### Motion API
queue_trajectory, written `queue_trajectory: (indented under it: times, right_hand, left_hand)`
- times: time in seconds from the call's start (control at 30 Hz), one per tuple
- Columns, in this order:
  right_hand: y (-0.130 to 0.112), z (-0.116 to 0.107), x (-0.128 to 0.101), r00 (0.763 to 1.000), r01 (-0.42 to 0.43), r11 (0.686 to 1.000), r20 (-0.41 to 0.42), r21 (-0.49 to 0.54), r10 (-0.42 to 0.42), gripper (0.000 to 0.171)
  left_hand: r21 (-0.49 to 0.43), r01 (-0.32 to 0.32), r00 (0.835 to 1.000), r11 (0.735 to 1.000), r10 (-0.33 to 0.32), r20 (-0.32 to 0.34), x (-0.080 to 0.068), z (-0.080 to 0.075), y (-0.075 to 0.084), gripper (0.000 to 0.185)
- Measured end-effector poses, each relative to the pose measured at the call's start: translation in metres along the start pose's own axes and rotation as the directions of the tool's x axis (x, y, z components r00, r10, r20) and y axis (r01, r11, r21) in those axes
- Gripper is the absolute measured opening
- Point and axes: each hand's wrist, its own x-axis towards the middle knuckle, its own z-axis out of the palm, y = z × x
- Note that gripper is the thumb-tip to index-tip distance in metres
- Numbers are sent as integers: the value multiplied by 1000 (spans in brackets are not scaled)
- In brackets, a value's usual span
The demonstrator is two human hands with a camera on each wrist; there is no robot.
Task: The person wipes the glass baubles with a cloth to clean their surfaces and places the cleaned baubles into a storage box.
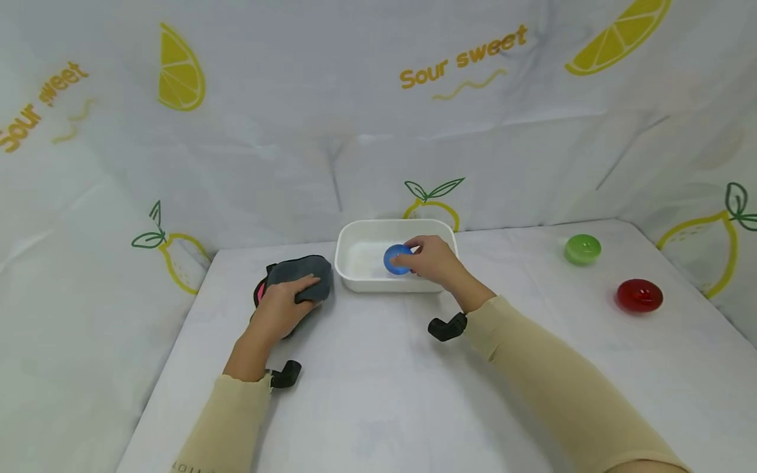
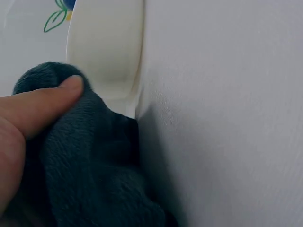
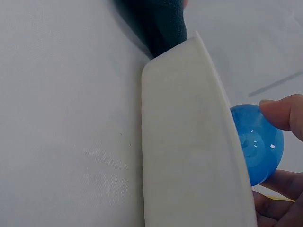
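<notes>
Table (image 1: 378, 368) carries a white tub (image 1: 355, 244); inside it the right hand (image 1: 434, 261) pinches a blue bowl (image 1: 394, 257). Left hand (image 1: 284, 309) grips a grey cloth (image 1: 298, 270) beside the tub. Green bowl (image 1: 582, 249) and red bowl (image 1: 639, 295) sit apart, seemingly untouched.

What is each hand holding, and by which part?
Right hand pinches the blue bowl by its rim, over the white tub. Left hand grips the grey cloth from above.

A green bowl (image 1: 582, 249) and a red bowl (image 1: 639, 295) sit near each other on the white table (image 1: 378, 394) — at its right side, before a lemon-printed backdrop (image 1: 331, 131).
</notes>
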Motion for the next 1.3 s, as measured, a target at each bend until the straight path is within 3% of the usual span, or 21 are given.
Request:
queue_trajectory:
  times: [0.17, 0.33, 0.7, 0.97, 1.3]
  right_hand:
    - [-7, 17, 11, 1000, 31, 991, 10, -128, -29, 63]
    - [-15, 31, 19, 999, 37, 983, 27, -179, -33, 63]
    - [-22, 48, 32, 996, 86, 967, 34, -240, -81, 63]
    - [-23, 55, 32, 981, 188, 956, -7, -225, -194, 51]
    - [-30, 60, 25, 981, 192, 936, 26, -296, -193, 42]
  left_hand:
    - [50, -5, 994, 999, -1, 111, -1, 10, 2, 45]
    - [120, -29, 990, 992, 12, 143, -1, 15, 6, 42]
    - [157, -30, 987, 987, 4, 162, 1, 17, 6, 41]
    - [143, -19, 988, 989, -4, 156, 1, 16, 6, 40]
    - [147, -13, 989, 989, -10, 150, 0, 16, 6, 40]
